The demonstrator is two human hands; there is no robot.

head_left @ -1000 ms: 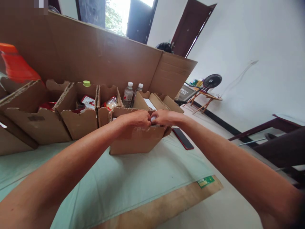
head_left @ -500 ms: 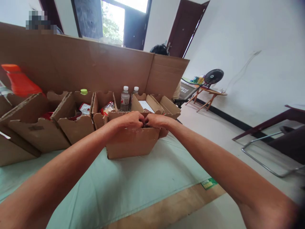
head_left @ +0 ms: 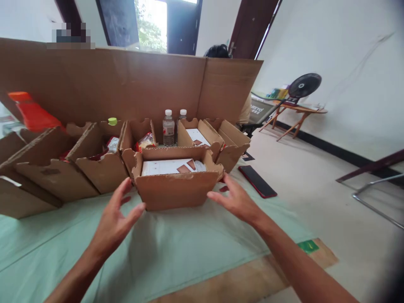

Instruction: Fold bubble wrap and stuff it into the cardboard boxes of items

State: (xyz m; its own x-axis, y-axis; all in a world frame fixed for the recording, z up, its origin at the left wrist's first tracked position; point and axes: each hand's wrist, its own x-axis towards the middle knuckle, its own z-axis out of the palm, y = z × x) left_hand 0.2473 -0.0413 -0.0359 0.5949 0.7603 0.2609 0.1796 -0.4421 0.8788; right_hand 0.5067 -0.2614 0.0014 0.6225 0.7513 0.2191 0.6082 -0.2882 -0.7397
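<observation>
A small cardboard box (head_left: pixel 176 191) stands on the pale green cloth (head_left: pixel 176 240), with a white carton (head_left: pixel 164 167) and something clear and plastic inside. At its left end is my left hand (head_left: pixel 116 221), fingers and thumb spread, holding nothing. My right hand (head_left: pixel 235 200) is at the other end, its fingers apart by the box's corner. Whether either hand touches the cardboard cannot be made out. Just behind stand two clear bottles with white caps, the nearer bottle (head_left: pixel 168 128) beside an open box (head_left: pixel 200 134) with another white carton.
Several open cardboard boxes (head_left: pixel 104 174) line the left, near an orange-red bottle (head_left: pixel 36 111). A tall cardboard panel (head_left: pixel 126 84) rises behind. A phone (head_left: pixel 257 181) lies on the right. Beyond are a person's dark hair (head_left: pixel 217 51) and a fan (head_left: pixel 304 85).
Both hands have come out from the top of the front box and moved apart to its two ends, opening. The white carton inside and the phone now show. The view has shifted slightly.
</observation>
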